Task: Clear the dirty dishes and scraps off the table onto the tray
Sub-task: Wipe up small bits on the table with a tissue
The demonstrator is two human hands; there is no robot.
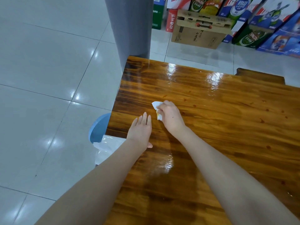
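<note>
— From the head view, what is the right hand (168,117) doing?
— Its fingers are curled round a crumpled white napkin (157,105), stained yellow, pressed onto the wooden table (211,135) near its left edge, probably to wipe or gather scraps.
— And the left hand (140,130)?
— Flat, fingers straight, resting on the table just beside the napkin, holding nothing; likely bracing.
— The tray?
— Not in view. A blue bin (98,127) with a white liner (105,146) stands below the table's left edge. Specks (262,120) farther across the table may be drips or knots.

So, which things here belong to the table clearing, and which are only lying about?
Job: stained white tissue, right hand gripping it, left hand, wooden table, blue bin (probably).
Lying about: brown cardboard box, beer cartons, wooden bench.
</note>
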